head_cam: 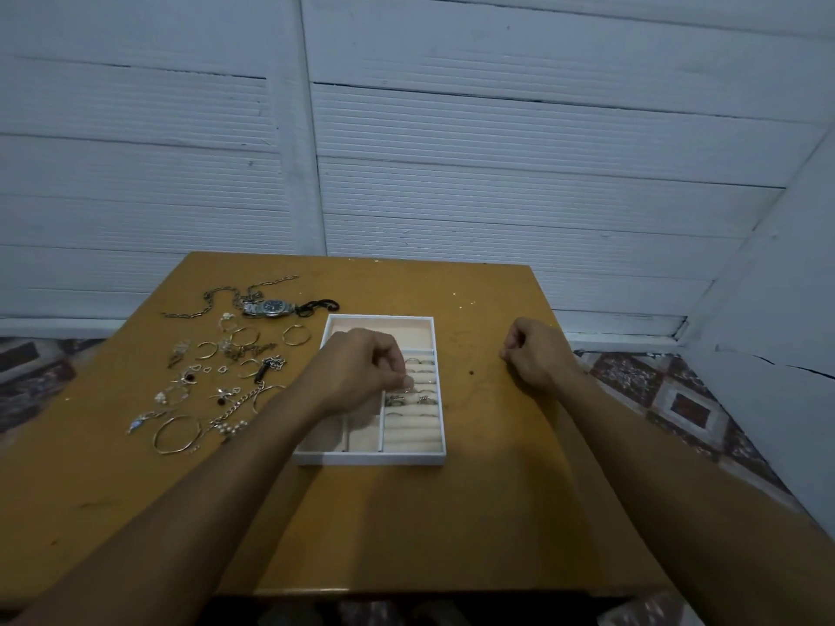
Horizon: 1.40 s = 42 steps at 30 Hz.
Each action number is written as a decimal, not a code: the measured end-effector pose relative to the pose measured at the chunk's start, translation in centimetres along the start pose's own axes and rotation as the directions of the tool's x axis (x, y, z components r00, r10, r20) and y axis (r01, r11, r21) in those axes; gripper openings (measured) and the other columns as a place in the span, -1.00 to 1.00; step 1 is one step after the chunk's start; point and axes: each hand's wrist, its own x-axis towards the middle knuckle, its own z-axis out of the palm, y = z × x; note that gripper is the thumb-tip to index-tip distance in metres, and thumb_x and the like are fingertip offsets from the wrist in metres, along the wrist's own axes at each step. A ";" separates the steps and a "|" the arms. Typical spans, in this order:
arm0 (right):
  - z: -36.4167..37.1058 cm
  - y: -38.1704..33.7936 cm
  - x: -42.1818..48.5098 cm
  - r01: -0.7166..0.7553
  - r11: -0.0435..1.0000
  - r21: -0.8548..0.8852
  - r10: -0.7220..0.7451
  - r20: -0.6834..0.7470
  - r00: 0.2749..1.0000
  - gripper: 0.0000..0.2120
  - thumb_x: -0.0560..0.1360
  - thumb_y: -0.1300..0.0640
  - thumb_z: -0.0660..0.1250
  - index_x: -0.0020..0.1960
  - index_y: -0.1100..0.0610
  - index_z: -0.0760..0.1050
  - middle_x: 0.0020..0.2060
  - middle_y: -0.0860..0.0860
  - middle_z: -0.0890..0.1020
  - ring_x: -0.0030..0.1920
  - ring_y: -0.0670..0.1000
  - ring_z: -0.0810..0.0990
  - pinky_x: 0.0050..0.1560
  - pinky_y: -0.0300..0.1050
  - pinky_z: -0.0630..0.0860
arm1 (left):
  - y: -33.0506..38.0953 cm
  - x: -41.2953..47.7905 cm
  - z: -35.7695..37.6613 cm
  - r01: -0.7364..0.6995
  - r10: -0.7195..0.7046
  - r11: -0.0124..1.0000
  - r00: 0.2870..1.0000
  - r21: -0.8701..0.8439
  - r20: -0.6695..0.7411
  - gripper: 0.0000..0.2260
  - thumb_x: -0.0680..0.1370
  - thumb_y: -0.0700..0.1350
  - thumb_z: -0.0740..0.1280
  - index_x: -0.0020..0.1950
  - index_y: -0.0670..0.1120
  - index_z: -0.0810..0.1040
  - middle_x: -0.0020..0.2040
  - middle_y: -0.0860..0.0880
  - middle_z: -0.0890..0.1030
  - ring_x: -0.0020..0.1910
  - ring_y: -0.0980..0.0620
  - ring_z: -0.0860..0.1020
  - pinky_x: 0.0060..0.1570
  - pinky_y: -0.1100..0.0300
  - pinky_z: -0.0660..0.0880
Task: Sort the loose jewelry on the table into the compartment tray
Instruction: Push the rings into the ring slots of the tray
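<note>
Tray (434,458) at table (452,512) centre; loose jewelry (217,372) spread to its left.
Left hand (357,370) pinches a small ring (409,382) over the ring-roll section, hiding the left compartments. Right hand (537,354) rests curled, contents indiscernible. One watch (270,307); small pieces too tangled to count.

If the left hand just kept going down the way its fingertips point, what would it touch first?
Most likely the ring rolls in the tray. The left hand pinches what looks like a small ring, fingertips aimed down over that section, which already holds several rings. Its height above them is hard to judge.
</note>
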 end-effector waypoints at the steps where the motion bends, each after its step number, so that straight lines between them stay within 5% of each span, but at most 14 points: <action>1: -0.1 -0.2 -0.6 0.018 1.000 0.009 -0.018 0.000 1.000 -0.95 0.52 0.22 0.35 -0.11 0.15 0.49 -0.26 -0.05 0.54 -0.20 -0.02 0.50 -0.31 -0.22 0.32 | -0.2 -0.7 0.1 -0.002 0.002 1.000 1.000 -0.001 -0.009 -0.85 0.37 0.00 0.54 -0.21 -0.03 0.64 -0.27 0.02 0.65 -0.25 0.09 0.59 -0.23 0.16 0.49; 8: -0.5 -2.7 -6.0 0.103 0.968 0.231 -0.119 0.057 0.991 -0.96 0.46 0.25 0.43 -0.14 0.21 0.58 -0.33 0.06 0.61 -0.29 -0.04 0.57 -0.31 -0.25 0.51 | -1.4 -3.4 2.0 -0.042 0.048 0.997 0.994 0.066 -0.095 -0.91 0.41 -0.01 0.51 -0.19 0.02 0.65 -0.26 0.14 0.62 -0.24 0.20 0.55 -0.28 0.27 0.45; 12: -0.5 -4.1 -8.9 0.125 0.911 0.393 -0.158 0.053 0.986 -0.95 0.44 0.29 0.46 -0.16 0.22 0.59 -0.30 0.06 0.57 -0.28 -0.08 0.51 -0.38 -0.38 0.44 | -1.2 -4.0 2.3 -0.065 0.082 0.988 0.989 0.141 -0.124 -0.91 0.43 0.02 0.48 -0.16 0.04 0.63 -0.23 0.15 0.61 -0.21 0.19 0.52 -0.26 0.25 0.42; 15: -0.1 -4.1 -9.9 0.170 0.918 0.359 -0.189 0.017 0.982 -0.90 0.42 0.19 0.49 -0.22 0.07 0.60 -0.31 -0.02 0.60 -0.27 -0.09 0.51 -0.27 -0.25 0.44 | -1.1 -4.5 2.6 -0.092 0.120 0.978 0.982 0.186 -0.148 -0.92 0.45 0.02 0.46 -0.14 0.05 0.62 -0.17 0.12 0.60 -0.18 0.14 0.50 -0.20 0.21 0.45; 21: 0.5 -4.3 -11.2 0.161 0.910 0.382 -0.173 -0.004 0.985 -0.94 0.42 0.18 0.49 -0.19 0.12 0.61 -0.34 0.02 0.58 -0.31 -0.12 0.47 -0.30 -0.27 0.43 | -1.6 -5.5 2.8 -0.163 0.201 0.958 0.969 0.236 -0.147 -0.88 0.51 -0.01 0.41 -0.02 0.01 0.68 -0.10 0.08 0.64 -0.19 0.18 0.45 -0.19 0.26 0.34; 29: 1.2 -4.4 -11.8 0.132 0.923 0.362 -0.146 0.011 0.989 -0.92 0.43 0.15 0.48 -0.22 0.09 0.60 -0.36 0.00 0.55 -0.30 -0.08 0.47 -0.23 -0.14 0.46 | -1.8 -6.2 2.7 -0.276 0.347 0.866 0.932 0.417 -0.105 -0.77 0.60 -0.01 0.28 0.20 0.01 0.63 0.03 -0.02 0.61 0.04 0.01 0.50 -0.07 0.14 0.42; 35: 1.8 -4.2 -12.1 0.126 0.938 0.323 -0.143 0.029 0.989 -0.93 0.46 0.18 0.46 -0.20 0.09 0.60 -0.38 -0.04 0.55 -0.35 -0.13 0.44 -0.32 -0.27 0.39 | -2.0 -6.8 2.8 -0.286 0.377 0.826 0.921 0.486 -0.098 -0.73 0.59 -0.06 0.24 0.24 0.02 0.61 0.05 -0.04 0.59 0.02 -0.07 0.51 -0.09 0.11 0.47; 42: 1.9 -4.6 -12.0 0.114 0.936 0.333 -0.126 0.014 0.992 -0.95 0.48 0.17 0.43 -0.17 0.07 0.61 -0.31 -0.01 0.61 -0.27 -0.09 0.51 -0.25 -0.21 0.45 | -2.0 -6.8 2.9 -0.304 0.386 0.788 0.921 0.535 -0.044 -0.73 0.62 0.00 0.22 0.25 -0.01 0.59 0.08 -0.02 0.54 0.08 -0.04 0.49 -0.10 0.16 0.40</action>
